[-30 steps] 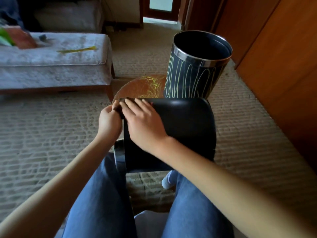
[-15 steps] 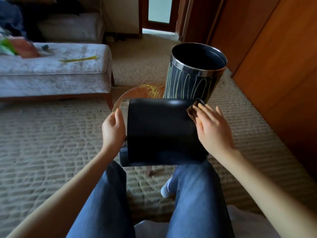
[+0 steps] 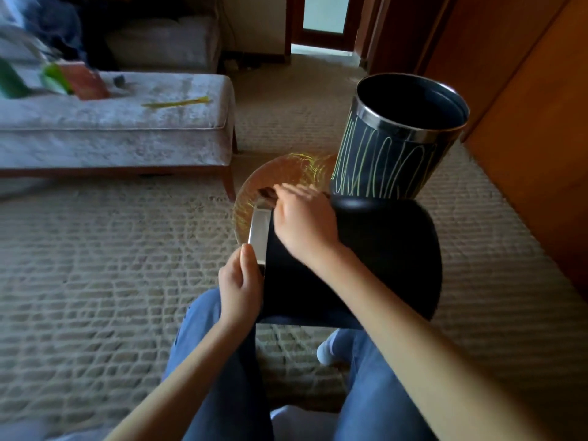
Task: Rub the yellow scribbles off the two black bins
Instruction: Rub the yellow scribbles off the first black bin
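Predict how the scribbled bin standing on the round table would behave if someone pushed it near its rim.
The scribbled bin would probably tip rather than slide: it is tall, with a base narrower than its rim. It looks empty, so likely light. Once on its side, its round body could roll off the round table.

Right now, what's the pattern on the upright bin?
Black upright bin with looping yellow scribbles, silver rim; head view.

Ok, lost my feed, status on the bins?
Left hand gripping lap bin rim. Right hand rubbing it. Standing bin still scribbled. Nothing blocking.
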The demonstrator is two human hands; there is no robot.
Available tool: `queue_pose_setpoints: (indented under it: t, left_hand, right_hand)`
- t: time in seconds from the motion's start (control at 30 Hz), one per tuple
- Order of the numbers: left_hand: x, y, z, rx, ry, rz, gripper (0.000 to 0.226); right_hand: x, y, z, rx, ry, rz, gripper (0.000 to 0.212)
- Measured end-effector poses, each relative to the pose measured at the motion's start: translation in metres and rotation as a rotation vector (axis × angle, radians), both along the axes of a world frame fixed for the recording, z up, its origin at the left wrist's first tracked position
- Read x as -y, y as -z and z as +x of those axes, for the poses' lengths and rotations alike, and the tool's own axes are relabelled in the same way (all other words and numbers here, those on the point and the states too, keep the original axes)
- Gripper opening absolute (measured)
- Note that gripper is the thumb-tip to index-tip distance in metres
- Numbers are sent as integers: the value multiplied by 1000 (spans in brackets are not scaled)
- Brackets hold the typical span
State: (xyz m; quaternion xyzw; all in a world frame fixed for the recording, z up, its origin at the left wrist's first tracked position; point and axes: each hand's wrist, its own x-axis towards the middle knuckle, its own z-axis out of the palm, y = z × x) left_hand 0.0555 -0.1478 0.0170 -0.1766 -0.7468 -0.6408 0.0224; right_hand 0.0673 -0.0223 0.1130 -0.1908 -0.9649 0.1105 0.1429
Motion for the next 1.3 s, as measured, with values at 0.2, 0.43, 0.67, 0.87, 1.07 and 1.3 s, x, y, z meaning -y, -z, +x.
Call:
queue_pose_setpoints:
  t: [0.2, 0.43, 0.67, 0.87, 1.07, 1.3]
  left_hand:
    - [-7, 0, -9, -12, 53, 35, 30]
    - [0, 1, -1, -72, 4, -36, 42]
    - [-2, -25, -28, 136, 193, -132, 42]
    - [-71, -75, -106, 538, 289, -389, 36]
    - [-83, -84, -99, 423, 209, -286, 29]
    - [-47, -60, -67, -35, 78, -280, 47]
  right_hand:
    - [42, 47, 60, -231, -223, 176, 45]
    - [8, 6, -9, -13, -219, -32, 47]
    - [-53, -20, -17, 283, -63, -148, 39]
    - [-107, -7, 89, 103, 44, 88, 38]
    - [-120, 11, 126, -167, 85, 187, 37]
    - [-126, 26, 104, -265, 162, 179, 35]
